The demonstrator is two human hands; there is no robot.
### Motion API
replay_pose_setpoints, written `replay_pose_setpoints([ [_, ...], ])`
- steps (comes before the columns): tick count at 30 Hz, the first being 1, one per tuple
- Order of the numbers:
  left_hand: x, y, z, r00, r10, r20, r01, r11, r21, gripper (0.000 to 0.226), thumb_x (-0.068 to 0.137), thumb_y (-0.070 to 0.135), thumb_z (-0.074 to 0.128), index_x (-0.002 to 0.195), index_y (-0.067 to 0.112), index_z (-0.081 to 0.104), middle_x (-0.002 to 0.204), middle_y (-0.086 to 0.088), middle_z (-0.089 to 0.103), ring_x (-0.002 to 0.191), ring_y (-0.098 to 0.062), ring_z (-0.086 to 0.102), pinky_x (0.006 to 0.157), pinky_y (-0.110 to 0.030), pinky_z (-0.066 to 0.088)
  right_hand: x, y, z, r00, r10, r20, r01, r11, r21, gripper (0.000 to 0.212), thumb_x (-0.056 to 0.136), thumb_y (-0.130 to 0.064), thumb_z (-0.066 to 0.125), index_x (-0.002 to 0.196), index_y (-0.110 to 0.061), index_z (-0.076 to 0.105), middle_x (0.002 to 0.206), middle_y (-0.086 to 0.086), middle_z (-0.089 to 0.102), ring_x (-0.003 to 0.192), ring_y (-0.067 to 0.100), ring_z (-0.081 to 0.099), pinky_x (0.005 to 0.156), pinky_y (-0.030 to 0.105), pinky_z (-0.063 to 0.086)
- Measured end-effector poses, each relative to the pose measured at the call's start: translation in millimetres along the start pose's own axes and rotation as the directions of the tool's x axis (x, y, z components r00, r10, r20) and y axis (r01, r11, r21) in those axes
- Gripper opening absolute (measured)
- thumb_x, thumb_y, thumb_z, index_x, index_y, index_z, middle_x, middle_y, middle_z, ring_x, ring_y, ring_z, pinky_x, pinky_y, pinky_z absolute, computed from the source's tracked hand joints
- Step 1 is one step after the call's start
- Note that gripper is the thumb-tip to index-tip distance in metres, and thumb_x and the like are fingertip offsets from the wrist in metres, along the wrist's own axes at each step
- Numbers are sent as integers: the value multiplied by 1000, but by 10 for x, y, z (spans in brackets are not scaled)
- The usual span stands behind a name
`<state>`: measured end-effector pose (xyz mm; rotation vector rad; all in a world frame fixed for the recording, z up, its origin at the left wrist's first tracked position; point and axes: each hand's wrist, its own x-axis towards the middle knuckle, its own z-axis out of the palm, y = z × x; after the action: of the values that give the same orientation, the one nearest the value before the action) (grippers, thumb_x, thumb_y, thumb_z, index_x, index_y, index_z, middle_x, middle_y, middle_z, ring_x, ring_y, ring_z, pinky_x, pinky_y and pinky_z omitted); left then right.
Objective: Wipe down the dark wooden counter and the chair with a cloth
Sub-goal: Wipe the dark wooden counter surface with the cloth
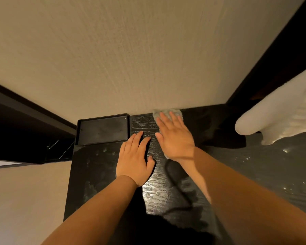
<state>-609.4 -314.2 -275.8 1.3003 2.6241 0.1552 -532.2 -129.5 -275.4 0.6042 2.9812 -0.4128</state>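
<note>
The dark wooden counter (pixel 155 188) runs from the bottom of the view up to a beige wall. A grey cloth (pixel 168 113) lies at the counter's far edge against the wall. My right hand (pixel 175 137) presses flat on the cloth with straight fingers. To its left, my left hand (pixel 134 156) rests flat on the bare wood, fingers spread, touching nothing else. No chair is in view.
A shallow black tray (pixel 102 129) sits at the back left of the counter beside my left hand. A white towel (pixel 279 114) hangs over the counter at the right. A dark cable (pixel 177 188) snakes across the wood. The wall (pixel 131 59) bounds the far side.
</note>
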Motion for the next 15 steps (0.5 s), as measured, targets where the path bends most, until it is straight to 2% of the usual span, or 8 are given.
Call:
replay_pose_setpoints([
  [5,-3,-1,-10,1000,2,5,-2,1000,-6,68,95,47,44,159,25,35,170,-3,24,157,-26,18,127,-49,20,146,-19,31,992,-117,44,115,992,44,65,106,-51,20,163,-19,26,170,5,22,158,31,10,129,48,7],
  [7,-4,-2,-16,1000,1,8,-1,1000,-8,68,95,47,44,159,26,36,171,-3,23,157,-25,18,126,-50,21,75,182,-58,994,-95,50,93,995,33,67,105,-54,14,164,-23,20,172,1,16,159,26,5,129,47,7],
  [10,-6,-8,-19,1000,1,11,-1,1000,-18,67,96,47,45,159,26,36,171,-2,23,157,-25,19,126,-50,21,-152,655,-126,991,131,19,-131,991,33,73,99,-59,9,164,-26,17,173,-3,12,159,23,4,129,43,5],
  [13,-1,-14,-25,1000,5,11,-5,1000,-21,67,96,48,45,159,27,36,170,-2,24,156,-26,20,126,-50,22,-348,980,-151,925,365,-106,-365,931,23,72,100,-59,18,162,-23,27,171,2,21,157,27,15,129,44,11],
  [15,9,-16,-28,1000,8,10,-8,1000,-26,67,95,48,45,158,25,38,170,-3,26,156,-27,22,125,-51,24,-304,855,-168,893,444,-72,-445,895,-7,74,101,-60,18,164,-19,19,172,5,14,158,31,8,129,45,5],
])
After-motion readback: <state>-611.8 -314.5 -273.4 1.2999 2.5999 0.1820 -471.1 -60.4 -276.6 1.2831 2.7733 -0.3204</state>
